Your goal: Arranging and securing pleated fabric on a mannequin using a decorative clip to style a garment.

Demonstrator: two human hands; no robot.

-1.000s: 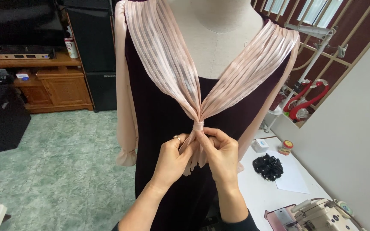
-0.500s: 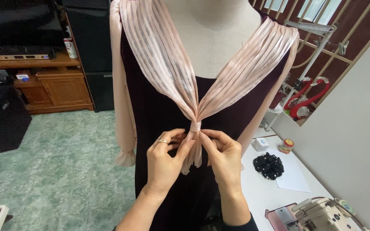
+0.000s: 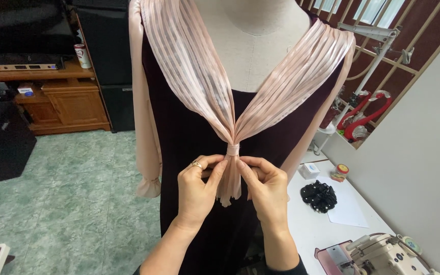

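Observation:
A dressmaker's dummy (image 3: 253, 46) wears a dark maroon dress (image 3: 189, 137) with a pale pink striped collar (image 3: 199, 76) whose two sides meet in a small gathered knot (image 3: 233, 149) at the chest. Short pink tails (image 3: 229, 186) hang below the knot. My left hand (image 3: 199, 191), with a ring on one finger, pinches the tails from the left just under the knot. My right hand (image 3: 263, 188) pinches them from the right at the same height. A sheer pink sleeve (image 3: 146, 147) hangs at the dummy's left side.
A white table (image 3: 322, 229) at lower right carries a black beaded scrunchie (image 3: 320, 196), a sheet of paper (image 3: 347, 209), small containers (image 3: 339, 172) and a sewing machine (image 3: 378, 253). A wooden cabinet (image 3: 62, 99) stands at the left on a green tiled floor (image 3: 67, 203).
Both hands have shifted slightly lower along the pink tails beneath the knot, fingertips now pinching closer together. The view has tilted a little; the dress stays in place.

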